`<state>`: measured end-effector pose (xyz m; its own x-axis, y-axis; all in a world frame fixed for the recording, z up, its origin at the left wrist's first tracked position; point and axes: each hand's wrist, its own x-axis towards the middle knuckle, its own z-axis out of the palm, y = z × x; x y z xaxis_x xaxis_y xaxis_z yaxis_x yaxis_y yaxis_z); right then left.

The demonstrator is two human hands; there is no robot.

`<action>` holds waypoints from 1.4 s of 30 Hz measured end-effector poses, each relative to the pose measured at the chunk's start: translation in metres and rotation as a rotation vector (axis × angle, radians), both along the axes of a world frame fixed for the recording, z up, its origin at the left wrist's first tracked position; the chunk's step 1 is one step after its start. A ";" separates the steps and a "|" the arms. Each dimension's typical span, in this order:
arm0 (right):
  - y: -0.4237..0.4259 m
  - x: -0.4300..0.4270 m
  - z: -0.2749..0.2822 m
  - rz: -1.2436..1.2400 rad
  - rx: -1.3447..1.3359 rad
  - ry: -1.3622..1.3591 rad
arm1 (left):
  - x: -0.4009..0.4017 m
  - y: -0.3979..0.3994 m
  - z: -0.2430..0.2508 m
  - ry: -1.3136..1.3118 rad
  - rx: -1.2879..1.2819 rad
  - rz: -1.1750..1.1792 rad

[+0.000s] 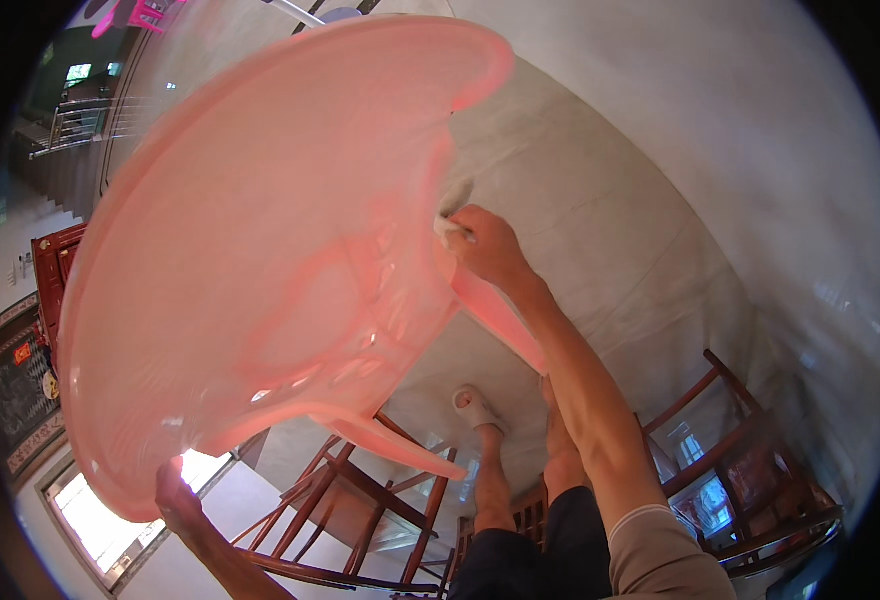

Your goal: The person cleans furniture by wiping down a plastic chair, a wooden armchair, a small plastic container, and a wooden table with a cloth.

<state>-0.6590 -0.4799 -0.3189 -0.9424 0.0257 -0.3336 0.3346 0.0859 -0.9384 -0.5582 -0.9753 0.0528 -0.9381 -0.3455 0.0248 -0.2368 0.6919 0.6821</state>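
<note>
A large pink plastic chair (260, 210), tilted, fills the left and middle of the head view. My left hand (177, 491) grips its rim at the lower left. My right hand (485, 244) is closed around a whitish cloth (451, 225) and holds it against the chair's edge near the top of a leg. Two pink legs of the chair reach down and to the right, one of them passing behind my right forearm.
Dark red wooden chairs (361, 487) stand at the bottom, left and right of my legs. Tiled floor (597, 210) lies beyond my right hand. Pink plastic furniture (136, 15) is at the top left, with a bright window (102, 529) at the lower left.
</note>
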 end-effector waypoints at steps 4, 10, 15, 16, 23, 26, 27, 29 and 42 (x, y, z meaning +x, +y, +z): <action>-0.017 0.027 -0.013 0.163 0.231 0.223 | -0.028 0.021 -0.007 0.003 0.006 -0.051; 0.011 0.098 -0.002 0.250 0.284 -0.194 | -0.057 0.071 -0.008 0.036 0.087 -0.178; 0.049 0.161 0.042 -0.249 -0.246 -0.403 | -0.071 0.146 0.016 -0.050 0.019 -0.131; 0.059 0.181 0.048 -0.291 -0.222 -0.340 | -0.074 0.157 0.020 -0.102 0.059 -0.197; 0.063 0.292 0.197 -0.494 -0.298 -0.400 | -0.063 0.225 0.056 -0.275 0.285 -0.418; 0.036 0.297 0.257 -0.508 -0.347 -0.342 | -0.051 0.223 0.041 -0.276 0.373 -0.659; 0.027 0.301 0.271 -0.509 -0.333 -0.344 | -0.041 0.232 0.037 -0.277 0.386 -0.658; 0.009 0.296 0.291 -0.437 -0.416 -0.277 | -0.024 0.265 0.033 -0.448 0.437 -0.727; 0.073 0.302 0.309 -0.403 0.085 0.010 | 0.079 0.506 -0.044 -0.410 0.625 -0.671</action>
<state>-0.3568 -0.4070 -0.0095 -0.8545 0.4202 -0.3053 0.3483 0.0274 -0.9370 -0.4797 -0.4697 0.0090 -0.8388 0.4177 -0.3492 -0.2273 0.3140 0.9218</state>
